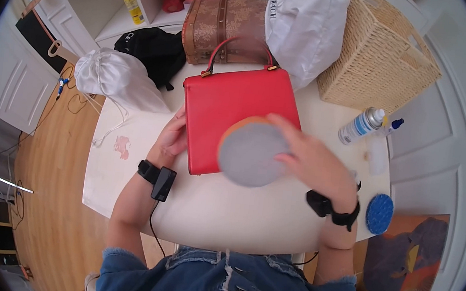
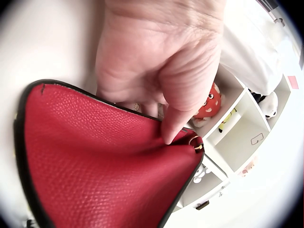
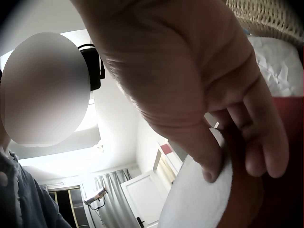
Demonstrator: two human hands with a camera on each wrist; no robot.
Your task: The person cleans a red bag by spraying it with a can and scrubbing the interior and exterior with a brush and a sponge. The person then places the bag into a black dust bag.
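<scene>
A red leather handbag (image 1: 221,101) with a top handle stands on the white table in front of me. My left hand (image 1: 172,135) grips its left side; in the left wrist view the thumb presses into the bag's folded side panel (image 2: 109,156) while the other fingers are partly hidden behind the edge. My right hand (image 1: 317,164) pinches a round grey pad (image 1: 252,153) with an orange layer, blurred in the head view, over the bag's lower front. From the right wrist, the thumb lies on the pad's pale face (image 3: 197,194) and the fingers are on its orange side.
White drawstring bag (image 1: 117,78) and black cloth bag (image 1: 152,50) lie at left. Behind the handbag are a brown patterned chest (image 1: 224,24), a stuffed white bag (image 1: 307,27) and a wicker basket (image 1: 370,52). Spray can (image 1: 361,125) and blue round pad (image 1: 379,214) are at right.
</scene>
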